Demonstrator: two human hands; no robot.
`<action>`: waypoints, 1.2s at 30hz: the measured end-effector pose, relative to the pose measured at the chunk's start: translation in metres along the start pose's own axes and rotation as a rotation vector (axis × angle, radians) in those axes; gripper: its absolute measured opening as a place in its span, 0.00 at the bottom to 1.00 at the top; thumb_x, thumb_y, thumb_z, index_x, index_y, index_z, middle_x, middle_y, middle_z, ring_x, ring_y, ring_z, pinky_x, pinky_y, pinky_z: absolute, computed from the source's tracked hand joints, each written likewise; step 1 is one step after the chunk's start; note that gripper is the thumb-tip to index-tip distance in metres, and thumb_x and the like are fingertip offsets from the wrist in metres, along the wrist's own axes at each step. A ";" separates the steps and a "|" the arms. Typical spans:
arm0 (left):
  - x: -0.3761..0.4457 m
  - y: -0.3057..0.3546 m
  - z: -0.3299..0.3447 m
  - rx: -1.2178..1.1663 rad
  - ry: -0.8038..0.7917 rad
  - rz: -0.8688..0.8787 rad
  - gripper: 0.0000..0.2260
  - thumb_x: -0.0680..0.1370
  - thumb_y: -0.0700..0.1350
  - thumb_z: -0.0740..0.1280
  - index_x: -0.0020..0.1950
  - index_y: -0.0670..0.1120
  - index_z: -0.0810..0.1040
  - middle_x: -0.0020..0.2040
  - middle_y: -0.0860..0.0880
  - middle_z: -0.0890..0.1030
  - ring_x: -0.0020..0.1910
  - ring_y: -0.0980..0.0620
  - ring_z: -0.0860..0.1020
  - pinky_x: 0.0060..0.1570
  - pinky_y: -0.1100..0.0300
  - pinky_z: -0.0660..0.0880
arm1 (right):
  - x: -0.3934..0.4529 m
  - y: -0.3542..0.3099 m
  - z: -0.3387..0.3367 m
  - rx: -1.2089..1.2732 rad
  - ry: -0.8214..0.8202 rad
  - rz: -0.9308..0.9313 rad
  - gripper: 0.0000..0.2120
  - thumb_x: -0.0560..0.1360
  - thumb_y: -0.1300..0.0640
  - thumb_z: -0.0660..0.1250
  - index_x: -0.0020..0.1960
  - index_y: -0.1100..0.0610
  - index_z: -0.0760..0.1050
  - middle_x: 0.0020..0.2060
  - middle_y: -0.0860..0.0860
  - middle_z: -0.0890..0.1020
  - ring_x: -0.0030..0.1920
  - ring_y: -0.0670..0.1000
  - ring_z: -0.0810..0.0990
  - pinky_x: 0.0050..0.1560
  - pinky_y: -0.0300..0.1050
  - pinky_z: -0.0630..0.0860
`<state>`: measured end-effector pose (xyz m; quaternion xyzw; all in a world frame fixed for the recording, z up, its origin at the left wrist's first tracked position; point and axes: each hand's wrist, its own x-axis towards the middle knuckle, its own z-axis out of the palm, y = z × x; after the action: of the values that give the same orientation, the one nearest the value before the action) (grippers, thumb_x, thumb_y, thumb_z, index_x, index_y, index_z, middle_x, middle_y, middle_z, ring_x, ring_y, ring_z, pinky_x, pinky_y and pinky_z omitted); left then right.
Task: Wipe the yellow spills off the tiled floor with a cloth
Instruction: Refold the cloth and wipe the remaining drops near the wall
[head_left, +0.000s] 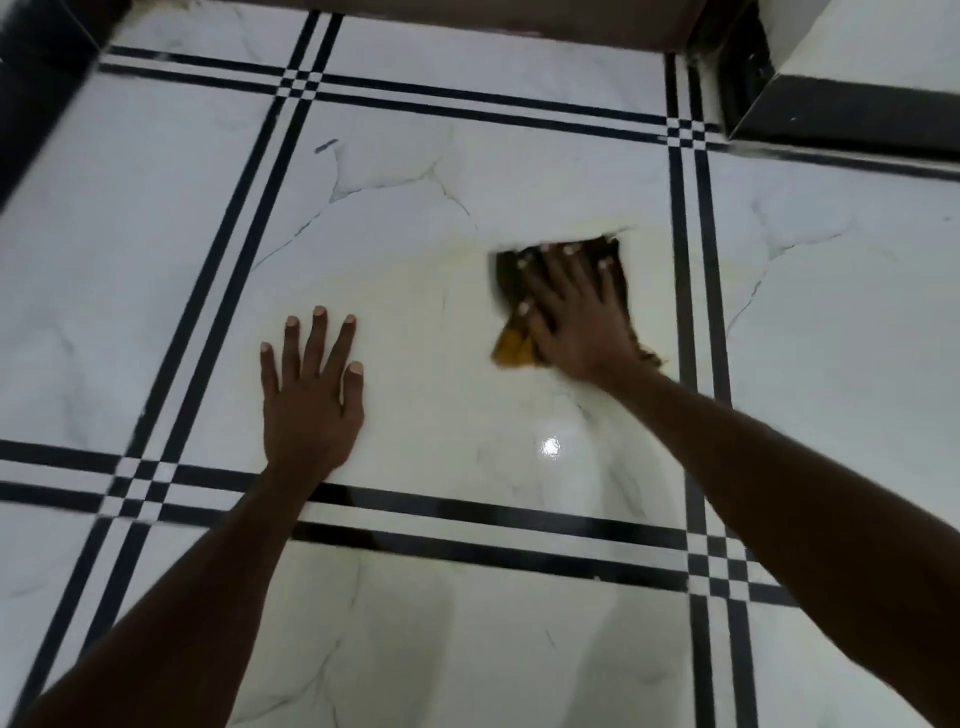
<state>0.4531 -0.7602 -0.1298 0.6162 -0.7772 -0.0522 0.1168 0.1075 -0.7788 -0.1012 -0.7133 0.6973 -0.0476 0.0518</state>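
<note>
So this looks like it's somewhere in the middle of the job, not close to finished. The right hand (571, 306) is pressed flat on a dark cloth (563, 299) with fingers spread out straight, so it's pushing down on it rather than bunching it up. The cloth sits right of centre on the big white marble-look tile, on its far half, not far from the black double stripe (696, 312) running along the tile's right side. A mustard-yellow corner of the cloth pokes out by the thumb, though I can't tell if that's soaked-up spill or just the fabric's own colour.

The left hand (309, 395) is flat on the tiled floor (467, 649), well apart from the cloth, fingers splayed and holding nothing. My guess is it's just propping the person up.

As for what's left: there's a pale yellow smear (587, 227) just beyond the cloth's far edge, and a fainter yellowish haze (457, 260) spreading left of the cloth toward the middle of the tile. So I'd say the thick stuff is probably mostly gone here, but a thin film remains and needs more passes. The near part of the tile looks shiny with a light glare and no obvious yellow. The frame's a bit blurry, so tiny spots could be hiding.
</note>
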 end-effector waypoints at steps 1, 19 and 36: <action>-0.001 0.001 -0.001 0.001 -0.006 0.006 0.26 0.86 0.55 0.48 0.85 0.55 0.54 0.86 0.49 0.53 0.85 0.43 0.49 0.82 0.36 0.47 | -0.026 -0.017 0.006 -0.037 -0.016 -0.187 0.29 0.86 0.39 0.46 0.85 0.46 0.53 0.85 0.52 0.55 0.86 0.59 0.50 0.81 0.71 0.49; 0.029 0.072 0.024 -0.031 0.040 0.214 0.25 0.87 0.52 0.50 0.85 0.54 0.57 0.86 0.48 0.56 0.85 0.43 0.51 0.81 0.37 0.52 | -0.088 0.056 -0.013 -0.063 -0.140 -0.330 0.29 0.87 0.38 0.47 0.85 0.43 0.47 0.86 0.47 0.47 0.86 0.53 0.42 0.84 0.65 0.42; 0.010 -0.002 -0.010 -0.184 0.074 -0.107 0.25 0.85 0.49 0.51 0.81 0.43 0.66 0.81 0.41 0.67 0.82 0.39 0.61 0.81 0.36 0.54 | -0.044 -0.081 0.018 0.004 -0.095 -0.453 0.28 0.87 0.40 0.46 0.85 0.43 0.49 0.86 0.49 0.50 0.86 0.55 0.44 0.83 0.67 0.44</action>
<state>0.4556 -0.7694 -0.1198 0.6449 -0.7304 -0.1067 0.1983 0.1888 -0.7328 -0.1073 -0.8530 0.5160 -0.0258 0.0741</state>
